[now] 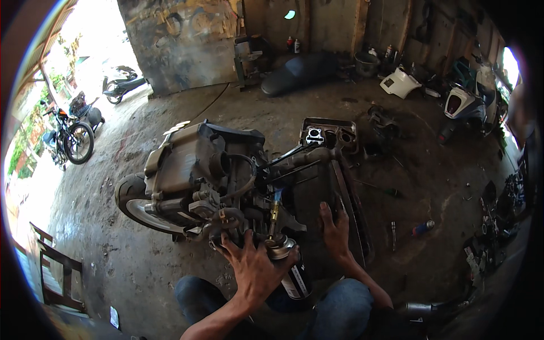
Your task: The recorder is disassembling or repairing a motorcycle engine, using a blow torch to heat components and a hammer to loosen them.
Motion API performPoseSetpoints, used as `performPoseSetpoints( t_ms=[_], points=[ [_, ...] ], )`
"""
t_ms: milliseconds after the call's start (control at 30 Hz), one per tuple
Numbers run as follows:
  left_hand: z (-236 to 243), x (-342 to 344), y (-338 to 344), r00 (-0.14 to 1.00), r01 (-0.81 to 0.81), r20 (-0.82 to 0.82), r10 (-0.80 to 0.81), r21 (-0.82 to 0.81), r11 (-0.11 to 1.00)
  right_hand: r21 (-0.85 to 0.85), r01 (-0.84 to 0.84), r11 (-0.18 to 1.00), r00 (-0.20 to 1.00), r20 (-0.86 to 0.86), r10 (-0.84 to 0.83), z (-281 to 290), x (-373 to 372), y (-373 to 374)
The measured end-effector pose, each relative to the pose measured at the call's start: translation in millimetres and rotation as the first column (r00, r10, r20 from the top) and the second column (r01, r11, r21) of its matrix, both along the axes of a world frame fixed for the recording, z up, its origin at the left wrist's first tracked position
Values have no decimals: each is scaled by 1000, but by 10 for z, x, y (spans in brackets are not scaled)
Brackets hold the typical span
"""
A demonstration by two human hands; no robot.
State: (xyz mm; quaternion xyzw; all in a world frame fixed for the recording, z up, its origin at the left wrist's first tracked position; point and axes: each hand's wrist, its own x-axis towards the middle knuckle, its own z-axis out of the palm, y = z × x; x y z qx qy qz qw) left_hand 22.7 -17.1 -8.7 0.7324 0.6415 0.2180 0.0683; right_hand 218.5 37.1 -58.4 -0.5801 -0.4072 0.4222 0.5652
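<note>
Low over the engine, my left hand has its fingers spread, the thumb and index finger on either side of the silver top of a gas torch. Its other fingertips reach to the dark engine parts. The torch has a dark canister with a pale label and a brass burner tube that points up toward the engine; blue shows at the tube's end. My right hand is raised, fingers apart and empty, beside a long metal frame bar. The engine assembly, with its wheel, lies before my knees.
A metal tray with engine parts lies beyond the frame. A socket tool and a blue-and-red can rest on the floor to the right. Farther off are a motorcycle seat, white fairings and parked motorcycles.
</note>
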Motion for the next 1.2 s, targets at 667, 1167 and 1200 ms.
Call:
performPoseSetpoints(
  t_ms=[667,1167,1200],
  points=[
    [18,32,-32,998,-49,-41,49,-18,999,-14,45,999,967,-252,-47,-353,145,-51],
    [44,69,-26,999,-45,-16,44,-44,998,45,18,999,988,-152,-11,-599,17,-71],
    [25,49,-19,999,-47,-15,46,-43,998,46,16,999,988,-152,-8,-559,-25,-62]
  ],
)
